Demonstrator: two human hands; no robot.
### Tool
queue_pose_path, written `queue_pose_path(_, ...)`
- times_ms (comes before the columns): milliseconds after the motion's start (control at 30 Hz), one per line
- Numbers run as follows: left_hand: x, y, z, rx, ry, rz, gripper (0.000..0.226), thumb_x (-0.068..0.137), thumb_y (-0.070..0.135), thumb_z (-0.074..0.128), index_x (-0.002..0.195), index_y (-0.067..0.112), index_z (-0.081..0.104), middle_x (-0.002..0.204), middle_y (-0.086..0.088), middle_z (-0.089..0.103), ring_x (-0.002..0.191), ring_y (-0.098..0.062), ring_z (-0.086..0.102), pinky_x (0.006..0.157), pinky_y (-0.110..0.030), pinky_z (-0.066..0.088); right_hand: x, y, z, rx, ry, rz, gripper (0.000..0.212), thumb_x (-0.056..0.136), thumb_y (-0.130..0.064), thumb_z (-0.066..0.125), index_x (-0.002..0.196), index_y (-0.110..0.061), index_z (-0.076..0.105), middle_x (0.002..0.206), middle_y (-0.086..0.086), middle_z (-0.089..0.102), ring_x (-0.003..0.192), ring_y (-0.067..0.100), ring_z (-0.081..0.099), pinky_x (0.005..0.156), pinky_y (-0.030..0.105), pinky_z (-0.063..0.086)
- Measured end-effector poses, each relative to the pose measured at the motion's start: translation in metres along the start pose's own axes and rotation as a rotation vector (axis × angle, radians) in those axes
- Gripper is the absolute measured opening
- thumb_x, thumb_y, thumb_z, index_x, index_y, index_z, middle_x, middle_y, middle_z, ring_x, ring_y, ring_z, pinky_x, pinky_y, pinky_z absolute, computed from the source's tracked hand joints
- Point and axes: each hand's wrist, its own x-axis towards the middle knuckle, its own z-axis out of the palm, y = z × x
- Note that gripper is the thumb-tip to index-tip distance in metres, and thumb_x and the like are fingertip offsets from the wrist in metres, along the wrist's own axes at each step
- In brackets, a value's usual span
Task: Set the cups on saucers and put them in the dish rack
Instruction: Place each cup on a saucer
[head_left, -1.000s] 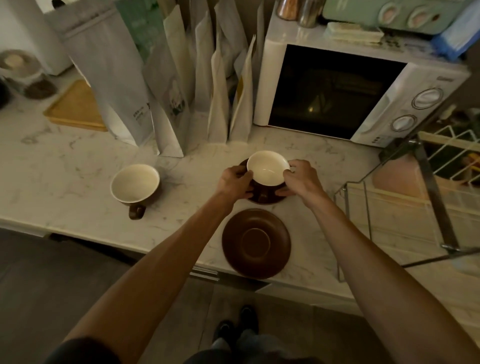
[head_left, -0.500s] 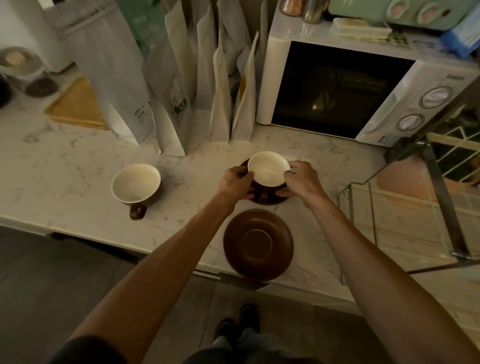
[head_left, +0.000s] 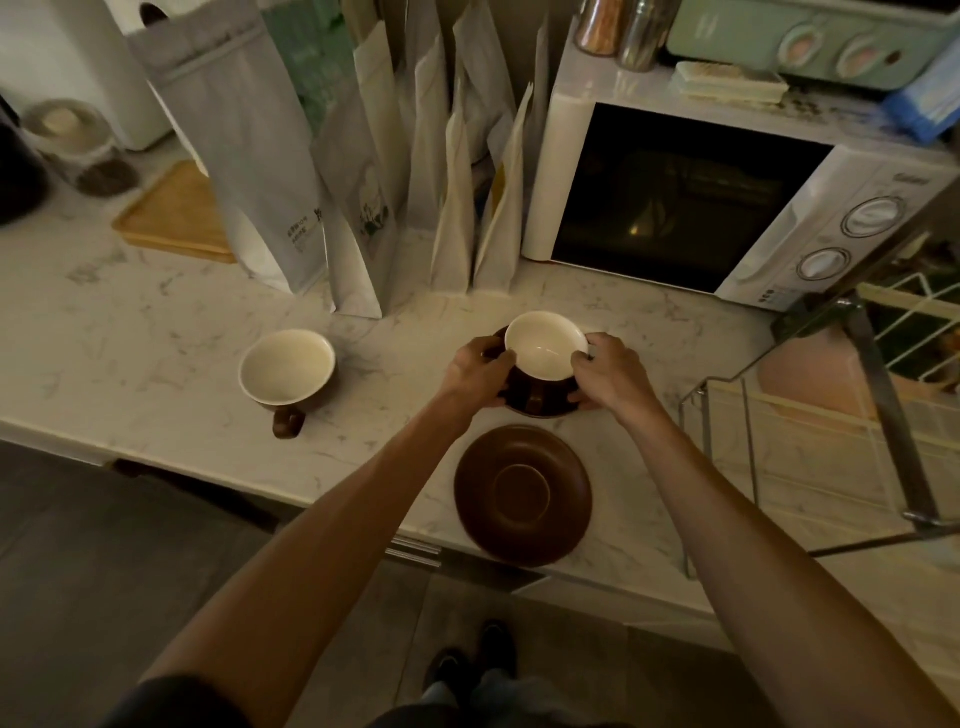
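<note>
A brown cup with a cream inside sits on a brown saucer in the middle of the marble counter. My left hand grips the saucer's left edge and my right hand grips its right edge, both touching the cup's sides. The cup's handle points toward me. A second, bare brown saucer lies nearer the counter's front edge. Another brown cup stands alone to the left, handle toward me. The wire dish rack stands at the right.
A white microwave stands behind the cup, with tins and a green appliance on top. Several tall paper bags line the back wall. A wooden tray and a glass jar sit far left. The counter's front edge runs just below the bare saucer.
Both hands stay on the cup and saucer, which hardly move. The view has shifted slightly.
</note>
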Motion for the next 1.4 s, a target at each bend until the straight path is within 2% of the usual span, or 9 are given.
queue_pose_path(133,-0.007,-0.003,-0.015,0.055,-0.017,0.059,0.046,0.093,0.029,0.056,0.137,0.019,0.047,0.124,-0.011,0.061,0.109,-0.026,0.062,0.077,-0.036,0.058,-0.016,-0.011,-0.002,-0.350,0.215,-0.080,0.048,0.100,-0.033,0.046,0.143,-0.014,0.038,0.127,0.012,0.062,0.109,0.033,0.063,0.078,0.038,0.048)
queue_pose_path(233,-0.017,0.000,-0.033,0.166,0.040,0.196,0.040,0.092,0.032,0.055,0.131,0.024,0.054,0.121,-0.008,0.065,0.102,-0.021,0.065,0.083,-0.040,0.058,-0.026,-0.033,-0.004,-0.330,0.339,-0.239,0.053,0.099,-0.033,0.050,0.146,-0.015,0.034,0.135,0.012,0.056,0.117,0.031,0.060,0.084,0.041,0.051)
queue_pose_path(400,-0.043,0.010,-0.089,0.501,0.192,0.457,0.035,0.096,0.031,0.050,0.129,0.023,0.058,0.125,-0.001,0.065,0.103,-0.012,0.064,0.080,-0.028,0.053,-0.037,-0.085,0.015,-0.200,0.286,-0.581,0.046,0.099,-0.029,0.051,0.143,-0.017,0.043,0.141,0.007,0.053,0.127,0.022,0.053,0.091,0.027,0.042)
queue_pose_path(467,-0.054,0.013,-0.118,0.661,0.294,0.526,0.034,0.096,0.030,0.049,0.129,0.023,0.059,0.124,-0.002,0.066,0.107,-0.017,0.065,0.081,-0.029,0.051,-0.041,-0.103,0.031,-0.198,0.264,-0.673,0.046,0.099,-0.028,0.050,0.143,-0.015,0.043,0.143,0.008,0.052,0.130,0.022,0.050,0.098,0.029,0.042)
queue_pose_path(633,-0.067,-0.001,-0.186,1.019,0.514,0.546,0.041,0.095,0.031,0.049,0.134,0.022,0.051,0.136,-0.008,0.057,0.124,-0.031,0.052,0.095,-0.042,0.044,-0.047,-0.137,0.074,-0.253,0.168,-0.833,0.048,0.100,-0.030,0.046,0.145,-0.012,0.041,0.147,0.011,0.046,0.135,0.025,0.045,0.106,0.035,0.041)
queue_pose_path(733,-0.069,-0.018,-0.217,1.116,0.629,0.436,0.047,0.095,0.037,0.048,0.140,0.022,0.045,0.144,-0.009,0.049,0.136,-0.033,0.038,0.106,-0.049,0.035,-0.047,-0.151,0.098,-0.308,0.119,-0.885,0.049,0.100,-0.033,0.047,0.143,-0.011,0.043,0.147,0.014,0.045,0.134,0.030,0.045,0.105,0.041,0.041)
queue_pose_path(867,-0.067,-0.043,-0.239,1.096,0.651,0.321,0.053,0.095,0.040,0.047,0.145,0.022,0.036,0.149,-0.010,0.041,0.141,-0.033,0.029,0.111,-0.051,0.028,-0.047,-0.162,0.127,-0.345,0.047,-0.917,0.047,0.098,-0.031,0.051,0.140,-0.013,0.046,0.149,0.014,0.041,0.133,0.032,0.044,0.103,0.044,0.043)
queue_pose_path(1000,-0.058,-0.063,-0.245,1.012,0.628,0.236,0.055,0.096,0.041,0.046,0.146,0.021,0.034,0.148,-0.011,0.042,0.137,-0.033,0.036,0.107,-0.049,0.036,-0.044,-0.164,0.152,-0.352,-0.033,-0.908,0.050,0.097,-0.033,0.052,0.142,-0.013,0.044,0.150,0.013,0.041,0.132,0.032,0.047,0.099,0.045,0.048)
queue_pose_path(1400,-0.036,-0.068,-0.227,0.573,0.493,0.157,0.054,0.096,0.046,0.043,0.142,0.016,0.038,0.117,-0.016,0.066,0.084,-0.030,0.071,0.072,-0.043,0.060,-0.041,-0.165,0.182,-0.184,-0.217,-0.737,0.062,0.099,-0.034,0.049,0.152,-0.015,0.023,0.142,0.016,0.050,0.121,0.032,0.057,0.091,0.042,0.051)
